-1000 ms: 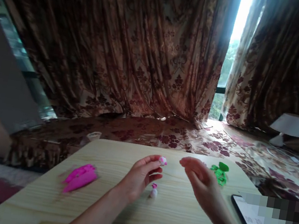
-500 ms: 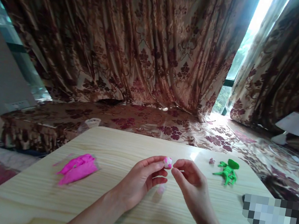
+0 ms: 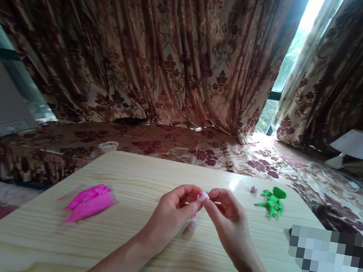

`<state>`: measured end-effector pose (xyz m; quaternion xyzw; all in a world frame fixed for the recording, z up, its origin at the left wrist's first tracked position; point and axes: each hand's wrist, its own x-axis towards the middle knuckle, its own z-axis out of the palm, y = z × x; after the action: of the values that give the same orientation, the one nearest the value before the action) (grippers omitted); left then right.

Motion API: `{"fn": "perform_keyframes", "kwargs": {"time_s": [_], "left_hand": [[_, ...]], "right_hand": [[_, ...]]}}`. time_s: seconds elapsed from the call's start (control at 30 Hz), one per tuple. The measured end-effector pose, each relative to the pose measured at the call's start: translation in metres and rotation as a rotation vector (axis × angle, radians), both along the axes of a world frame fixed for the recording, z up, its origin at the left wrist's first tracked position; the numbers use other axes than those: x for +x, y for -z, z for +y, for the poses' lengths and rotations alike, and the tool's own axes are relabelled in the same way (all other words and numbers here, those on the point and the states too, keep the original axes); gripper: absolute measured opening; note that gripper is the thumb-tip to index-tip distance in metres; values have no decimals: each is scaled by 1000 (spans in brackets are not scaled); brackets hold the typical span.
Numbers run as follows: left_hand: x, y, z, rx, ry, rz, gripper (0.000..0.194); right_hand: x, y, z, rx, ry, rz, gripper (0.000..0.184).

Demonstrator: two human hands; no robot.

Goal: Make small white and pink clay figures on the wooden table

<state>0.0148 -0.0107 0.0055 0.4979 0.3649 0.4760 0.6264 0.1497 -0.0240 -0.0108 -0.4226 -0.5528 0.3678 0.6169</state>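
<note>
Over the middle of a light wooden table (image 3: 113, 254), my left hand (image 3: 171, 218) and my right hand (image 3: 228, 220) meet fingertip to fingertip. Both pinch a small pink and white piece (image 3: 203, 196) between them. Just below it another small pink and white piece (image 3: 192, 223) rests on the table, partly hidden by my left fingers. A green toy figure (image 3: 271, 200) lies to the right of my right hand, with a tiny pink bit (image 3: 253, 190) beside it.
A pink plastic bag (image 3: 89, 201) lies on the left of the table. A blurred-out flat device (image 3: 333, 268) sits at the right edge. Patterned curtains (image 3: 168, 50), patterned bedding, a clear cup (image 3: 105, 147) and a white lamp (image 3: 354, 146) lie beyond the table.
My right hand moved left from an open pose to meet my left hand and closed its fingertips on the small piece. The view shifted slightly.
</note>
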Motion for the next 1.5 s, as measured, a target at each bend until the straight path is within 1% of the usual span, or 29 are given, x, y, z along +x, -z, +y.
{"fn": "perform_keyframes", "kwargs": {"time_s": [0.17,0.27,0.33,0.43,0.53,0.6,0.63,0.7,0.73,0.8,0.87,0.93,1.03,1.13,1.3,1.5], "left_hand": [[-5,2,2,0,-1,3,27],[-6,3,2,-8,19,-35,21],[-5,3,1,-12,38,-56,17],[-4,4,0,10,55,-40,16],[-6,7,4,63,102,40,17],[-12,11,11,158,85,173,21],[-15,14,15,239,47,271,22],[-22,20,23,477,-40,513,21],[-26,23,26,586,-18,626,19],[-29,29,31,748,75,806,20],[-30,33,34,841,171,931,22],[-28,36,36,895,221,1016,23],[-25,39,39,923,234,1085,16],[-25,40,41,918,206,1106,11],[-25,42,41,933,162,1085,11],[-27,40,39,910,187,1051,17]], "right_hand": [[7,-1,1,17,32,-50,18],[7,3,2,31,12,-129,28],[5,5,2,52,-9,-169,30],[2,7,2,79,-12,-178,25],[3,7,3,74,-11,-162,19],[6,7,5,58,0,-140,18],[8,8,6,46,11,-131,18],[13,11,9,16,41,-127,18],[15,13,11,-2,56,-132,19],[18,16,15,-33,72,-147,20],[20,20,18,-58,68,-159,21],[22,24,20,-81,57,-172,21],[24,27,21,-114,55,-186,22],[25,28,21,-113,47,-184,23],[24,27,21,-100,39,-173,22],[24,26,21,-95,49,-171,21]]}}
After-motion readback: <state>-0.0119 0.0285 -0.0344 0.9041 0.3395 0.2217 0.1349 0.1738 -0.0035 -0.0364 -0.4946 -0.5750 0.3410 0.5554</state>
